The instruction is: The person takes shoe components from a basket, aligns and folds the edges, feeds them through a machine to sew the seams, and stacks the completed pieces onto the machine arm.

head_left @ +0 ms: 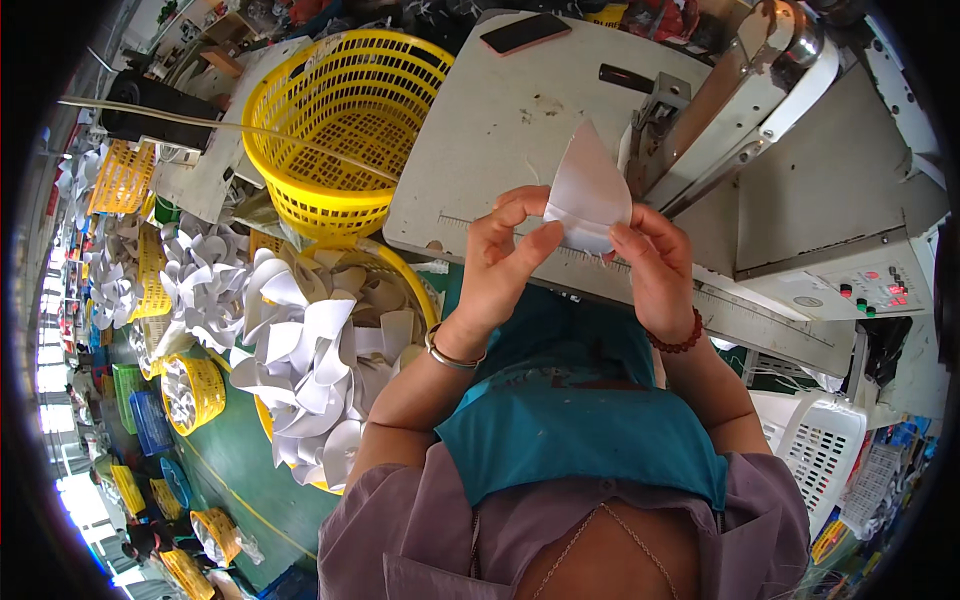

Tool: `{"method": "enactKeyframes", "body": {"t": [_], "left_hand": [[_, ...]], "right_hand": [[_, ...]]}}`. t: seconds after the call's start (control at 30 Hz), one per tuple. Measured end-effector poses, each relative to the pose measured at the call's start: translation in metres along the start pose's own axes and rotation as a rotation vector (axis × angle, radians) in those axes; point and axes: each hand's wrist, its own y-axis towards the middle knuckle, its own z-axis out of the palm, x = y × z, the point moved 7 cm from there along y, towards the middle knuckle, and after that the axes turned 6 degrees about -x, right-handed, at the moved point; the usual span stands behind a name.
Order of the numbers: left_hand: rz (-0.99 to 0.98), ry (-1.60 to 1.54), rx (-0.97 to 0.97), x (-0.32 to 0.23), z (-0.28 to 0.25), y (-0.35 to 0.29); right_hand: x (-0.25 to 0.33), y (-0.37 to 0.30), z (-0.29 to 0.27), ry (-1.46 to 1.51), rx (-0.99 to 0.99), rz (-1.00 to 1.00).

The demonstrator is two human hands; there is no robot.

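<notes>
Between my two hands is a white, pointed piece of sheet material [588, 190], its tip up and away from me and its lower edge toward me. My left hand [508, 250] pinches the lower left corner between thumb and fingers. At the lower right corner, my right hand [655, 262] grips it the same way. The piece is held just above the front edge of a pale worktable [480, 130], over a ruler strip [570, 255]. Just beyond it, to the right, stands the metal arm of a machine [725, 105].
An openwork yellow basket [350, 60] stands left of the table. Below it, another yellow basket is heaped with white curved pieces [320, 350]. A phone [525, 33] lies at the table's back. On the right are a control box with buttons [850, 280] and a white plastic basket [825, 440].
</notes>
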Motion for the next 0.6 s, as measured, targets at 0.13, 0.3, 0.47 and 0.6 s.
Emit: {"method": "enactKeyframes", "body": {"t": [0.13,0.3,0.47,0.6], "left_hand": [[-0.144,-0.225,0.045,0.000,0.013,-0.004],[-0.172,-0.301,-0.010,0.008,0.008,-0.005],[-0.197,-0.310,-0.022,0.014,0.008,-0.006],[-0.230,-0.345,-0.029,0.017,0.008,-0.007]], "right_hand": [[-0.008,0.004,-0.003,0.064,-0.012,0.028],[-0.010,0.007,-0.002,0.095,-0.017,0.058],[-0.015,0.008,-0.002,0.008,-0.020,0.099],[-0.018,0.007,-0.004,0.020,-0.057,0.089]]}}
